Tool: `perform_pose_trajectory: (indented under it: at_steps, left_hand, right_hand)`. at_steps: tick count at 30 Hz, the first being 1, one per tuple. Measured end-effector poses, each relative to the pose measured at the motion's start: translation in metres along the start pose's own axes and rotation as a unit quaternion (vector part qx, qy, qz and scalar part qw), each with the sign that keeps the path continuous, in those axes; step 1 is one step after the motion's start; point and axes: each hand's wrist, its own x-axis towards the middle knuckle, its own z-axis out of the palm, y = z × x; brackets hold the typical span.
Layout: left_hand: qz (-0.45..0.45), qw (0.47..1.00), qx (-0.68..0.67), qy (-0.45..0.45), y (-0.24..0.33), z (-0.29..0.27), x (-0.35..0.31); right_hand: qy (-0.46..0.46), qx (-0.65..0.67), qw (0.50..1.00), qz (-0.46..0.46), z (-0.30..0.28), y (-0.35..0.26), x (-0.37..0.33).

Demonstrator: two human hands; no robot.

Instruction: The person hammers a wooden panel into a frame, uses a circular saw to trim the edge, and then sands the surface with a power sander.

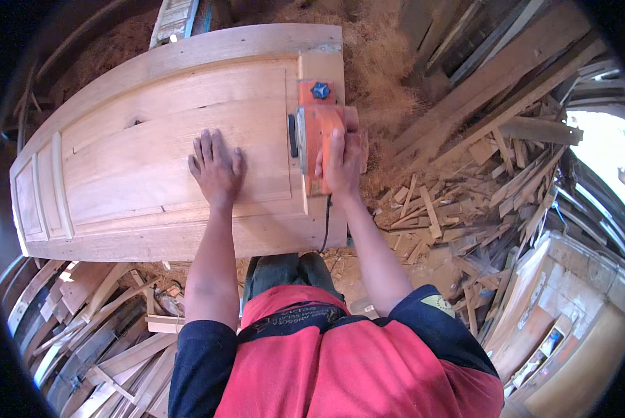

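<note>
A panelled wooden door point(152, 132) lies flat in front of me, its right end nearest my tool. On that end sits an orange electric hand planer point(317, 122) with a dark blue knob at its far side. My right hand point(341, 167) is wrapped round the planer's handle. From the planer's near end a black cord point(327, 223) hangs down past the door's near edge. My left hand point(217, 166) rests on the door's middle panel with its fingers spread, left of the planer. The planer's underside is hidden.
Wood shavings point(378, 90) cover the ground beyond the door's right end. Long boards point(493, 76) lean at the far right, above a heap of offcuts point(431, 212). More scrap wood point(117, 355) is piled at the near left. A worn pale cabinet-like box point(570, 292) stands at the right.
</note>
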Motion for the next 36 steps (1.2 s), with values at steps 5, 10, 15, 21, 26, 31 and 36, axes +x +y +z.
perform_pose_trajectory:
  at_steps: [5,10,15,21,26,31,36]
  left_hand:
    - [-0.002,1.0,-0.01,-0.002,0.0,-0.002,0.002]
    - [-0.006,1.0,-0.004,-0.013,0.0,-0.001,0.004]
    - [-0.003,1.0,-0.013,-0.018,0.0,0.001,0.0]
    - [0.011,1.0,0.003,0.006,0.0,0.003,-0.002]
    - [0.014,1.0,0.001,0.007,-0.001,0.006,-0.006]
    - [0.023,0.999,-0.006,0.023,0.001,0.007,-0.008]
    - [0.023,1.0,0.003,0.016,0.002,0.007,-0.009]
  right_hand:
    - [0.001,-0.035,0.999,-0.021,0.008,-0.01,0.092]
    - [-0.014,0.013,0.999,-0.034,0.016,-0.005,0.19]
    - [0.162,-0.174,0.919,-0.315,0.033,-0.019,0.289]
    - [-0.004,-0.007,0.998,-0.066,-0.013,0.002,0.119]
    - [0.0,-0.004,0.996,0.086,-0.072,0.023,-0.17]
    - [0.05,0.031,0.993,0.104,-0.085,0.051,-0.306]
    - [0.034,0.03,0.992,0.118,-0.089,0.06,-0.295]
